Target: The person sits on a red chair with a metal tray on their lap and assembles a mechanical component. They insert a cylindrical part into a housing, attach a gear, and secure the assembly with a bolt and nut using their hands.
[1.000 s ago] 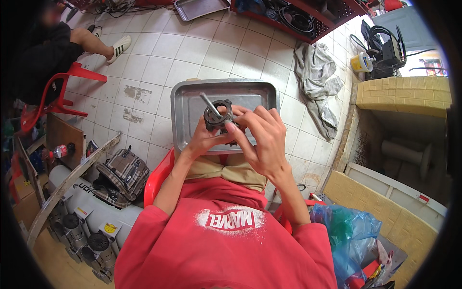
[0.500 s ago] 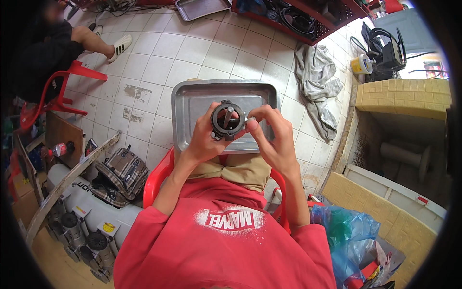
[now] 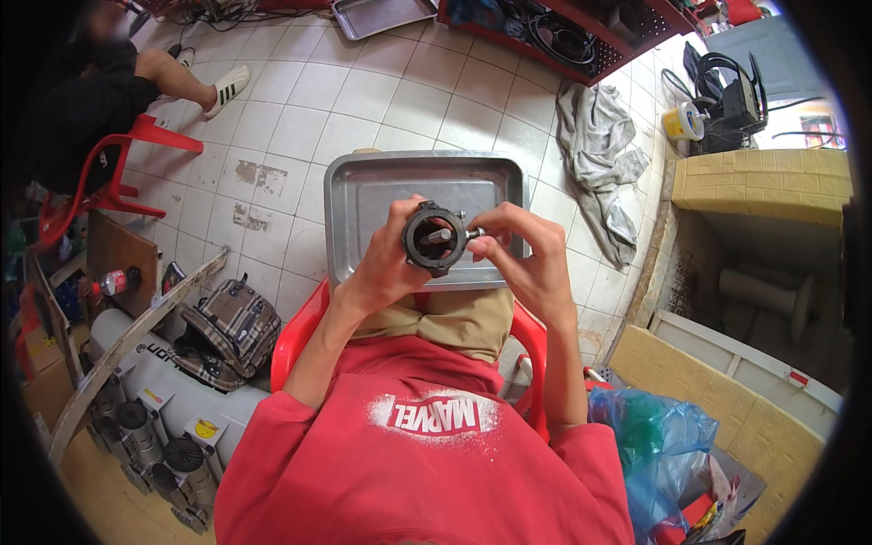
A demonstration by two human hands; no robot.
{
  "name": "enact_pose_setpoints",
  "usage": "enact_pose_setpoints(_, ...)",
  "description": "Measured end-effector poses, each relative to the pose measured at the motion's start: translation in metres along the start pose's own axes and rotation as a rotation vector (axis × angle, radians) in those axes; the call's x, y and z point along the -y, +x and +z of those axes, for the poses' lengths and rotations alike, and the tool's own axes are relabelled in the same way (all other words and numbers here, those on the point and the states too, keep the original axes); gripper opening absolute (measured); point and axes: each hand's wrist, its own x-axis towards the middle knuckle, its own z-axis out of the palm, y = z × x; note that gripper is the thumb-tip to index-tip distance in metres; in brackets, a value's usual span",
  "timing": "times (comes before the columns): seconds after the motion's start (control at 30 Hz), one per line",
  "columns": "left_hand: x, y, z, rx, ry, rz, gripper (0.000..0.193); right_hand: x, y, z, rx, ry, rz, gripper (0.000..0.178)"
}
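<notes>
My left hand (image 3: pixel 383 262) is wrapped round a dark, ring-shaped metal housing (image 3: pixel 420 257), held up over the near part of a grey metal tray (image 3: pixel 338 195). A shiny shaft (image 3: pixel 440 236) shows inside the ring's opening. On the housing's right side sits a small silver bolt-like fitting (image 3: pixel 475 233). The thumb and index finger of my right hand (image 3: pixel 531 254) are pinched on this fitting, which touches the housing. The tray rests at my lap, and its visible floor holds no other parts.
A person sits on a red chair (image 3: pixel 118 173) at the far left. A grey cloth (image 3: pixel 595 154) lies on the tiles to the right. A plaid backpack (image 3: pixel 238 322) and white tank (image 3: pixel 136 354) are at left; a blue plastic bag (image 3: pixel 649 436) is at lower right.
The housing has turned and tilted slightly in my left hand, so the shaft points differently. My right hand has shifted a little lower and right, and more of the fitting shows.
</notes>
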Motion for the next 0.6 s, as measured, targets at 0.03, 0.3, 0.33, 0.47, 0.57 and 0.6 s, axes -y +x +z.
enact_pose_setpoints(0.03, -0.002, 0.003, 0.0, -0.011, 0.035, 0.023, 0.062, -0.003, 0.0, 0.001, -0.009, -0.006, -0.011, 0.013)
enact_pose_setpoints(0.3, -0.004, 0.019, -0.004, 0.048, -0.048, -0.087, 0.071, -0.005, 0.003, 0.016, -0.007, 0.315, 0.149, 0.017)
enact_pose_setpoints(0.33, 0.006, 0.016, 0.0, 0.026, -0.172, -0.143, 0.074, -0.001, 0.004, 0.018, -0.014, 0.329, 0.137, 0.019)
enact_pose_setpoints(0.47, -0.007, 0.035, 0.009, -0.125, -0.433, -0.065, 0.058, 0.002, 0.006, 0.022, -0.065, 0.387, 0.09, 0.023)
enact_pose_setpoints(0.57, 0.016, 0.032, 0.002, 0.087, -0.398, -0.169, 0.049, 0.008, 0.009, 0.016, -0.087, 0.471, 0.134, 0.024)
enact_pose_setpoints(0.6, 0.018, 0.033, 0.003, 0.107, -0.392, -0.183, 0.045, 0.009, 0.011, 0.015, -0.094, 0.494, 0.133, 0.025)
